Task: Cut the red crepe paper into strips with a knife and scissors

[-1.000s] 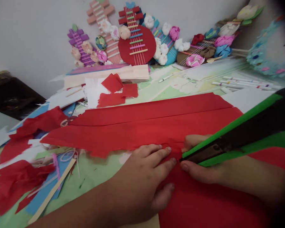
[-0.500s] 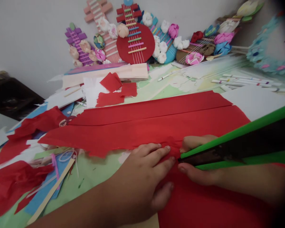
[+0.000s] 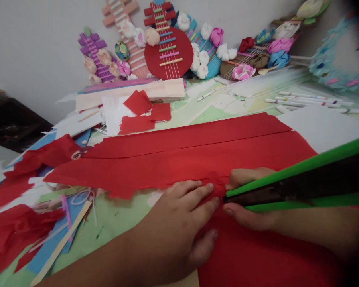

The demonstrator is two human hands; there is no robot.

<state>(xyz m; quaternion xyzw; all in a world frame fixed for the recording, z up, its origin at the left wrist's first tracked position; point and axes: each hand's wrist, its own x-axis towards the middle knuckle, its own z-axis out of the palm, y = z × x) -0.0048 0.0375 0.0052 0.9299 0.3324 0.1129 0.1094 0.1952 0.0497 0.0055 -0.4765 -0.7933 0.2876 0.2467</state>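
Green-patterned table beneath everything, and across it we see red paper spread wide, reaching under both our hands. A red lute-shaped model leans at the back against the wall, among others trimmed with paper flowers. A green-and-black tool comes in from the right edge, its tip meeting the paper. Our left hand lies on the paper, fingers slightly spread and bent, gripping nothing we can see. Our right hand has thumb and forefinger on either side of the tip; we cannot tell how far they close or what they grip. Red scraps lie beyond, and slim white markers sit at right.
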